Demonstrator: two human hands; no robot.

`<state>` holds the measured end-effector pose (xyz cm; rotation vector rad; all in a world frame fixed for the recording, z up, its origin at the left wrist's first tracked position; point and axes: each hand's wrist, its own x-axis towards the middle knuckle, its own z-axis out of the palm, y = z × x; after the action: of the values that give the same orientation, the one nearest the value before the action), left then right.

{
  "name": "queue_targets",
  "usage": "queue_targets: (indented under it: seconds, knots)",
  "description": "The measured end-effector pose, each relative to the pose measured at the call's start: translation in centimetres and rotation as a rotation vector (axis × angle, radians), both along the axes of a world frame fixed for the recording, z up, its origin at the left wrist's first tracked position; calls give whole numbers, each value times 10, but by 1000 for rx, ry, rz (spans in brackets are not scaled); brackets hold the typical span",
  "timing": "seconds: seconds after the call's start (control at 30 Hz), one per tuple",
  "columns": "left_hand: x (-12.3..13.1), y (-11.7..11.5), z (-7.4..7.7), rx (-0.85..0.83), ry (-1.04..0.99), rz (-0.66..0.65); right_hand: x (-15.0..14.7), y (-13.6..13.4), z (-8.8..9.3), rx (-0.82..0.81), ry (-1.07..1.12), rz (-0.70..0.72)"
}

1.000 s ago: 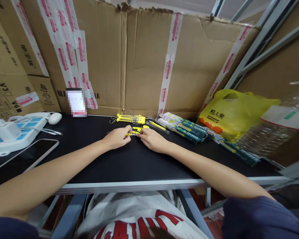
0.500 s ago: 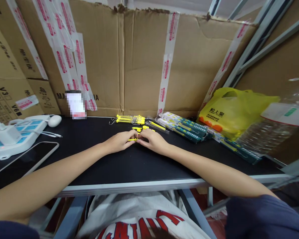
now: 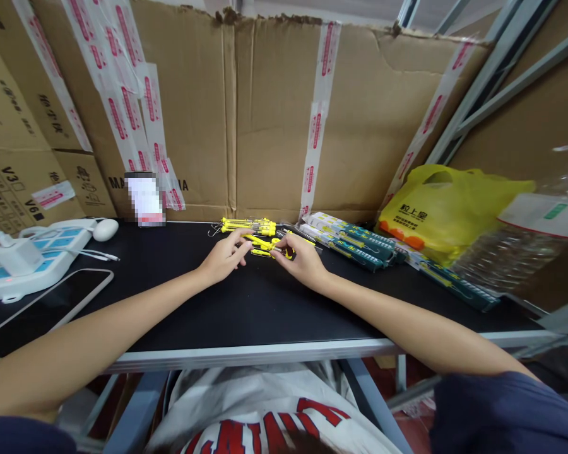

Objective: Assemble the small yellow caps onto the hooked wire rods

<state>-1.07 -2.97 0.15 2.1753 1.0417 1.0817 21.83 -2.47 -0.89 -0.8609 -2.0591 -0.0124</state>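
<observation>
Both my hands meet over the middle of a black table [image 3: 246, 315]. My left hand [image 3: 223, 257] pinches one end of a small yellow tool [image 3: 260, 244], its fingers curled. My right hand [image 3: 299, 257] holds the other end, thumb and fingers closed on the yellow piece near it. Just behind my hands lies a bundle of similar yellow tools [image 3: 248, 226] along the table's back edge.
Green and white packaged tools [image 3: 355, 247] lie to the right, then a yellow plastic bag [image 3: 442, 211] and a clear plastic bottle [image 3: 525, 246]. A white power strip [image 3: 33, 258] with a charger, a white mouse [image 3: 105, 229] and a tablet [image 3: 52, 299] sit at left. Taped cardboard walls stand behind.
Both hands moved a little away from me toward the yellow bundle, and the small yellow tool is now lifted between them, tilted.
</observation>
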Motion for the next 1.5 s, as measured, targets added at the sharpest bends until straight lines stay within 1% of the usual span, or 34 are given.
queue_targets:
  seconds: [0.1, 0.2, 0.33, 0.4, 0.47, 0.63, 0.77, 0.83, 0.97, 1.13, 1.23, 1.33, 1.5]
  knots:
    - [3, 5, -5, -25, -95, -33, -1, -3, 0, 130, -68, 73]
    - [5, 8, -6, -19, -215, -42, -2, -6, 1, 254, -206, 173]
    - [6, 12, -5, -20, -382, -62, -4, -11, 3, 299, -380, 256]
    - [6, 13, -5, -29, -402, -85, -4, -12, 4, 283, -383, 248]
    - [6, 13, -4, -33, -372, -120, -3, -12, 5, 244, -319, 214]
    - [4, 4, -4, 51, -175, -212, 0, -8, 4, 106, -121, 145]
    - [4, -2, -5, 138, -26, -267, 0, -4, 1, -8, -102, 175]
    - [4, -3, -5, 173, 10, -269, 0, -2, -1, -33, -102, 198]
    - [4, -1, -5, 218, 25, -243, 0, 1, -2, -33, -94, 209]
    - [0, 1, -4, 221, 52, -166, 0, 1, 0, -43, -104, 198]
    - [-1, -1, -2, 217, 72, -151, 0, 0, 1, -63, -120, 198]
    - [2, -3, -1, 197, 54, -145, 0, -3, 1, -95, -156, 232]
    - [7, -2, -5, 162, -19, -161, 0, -5, -1, -119, -248, 293]
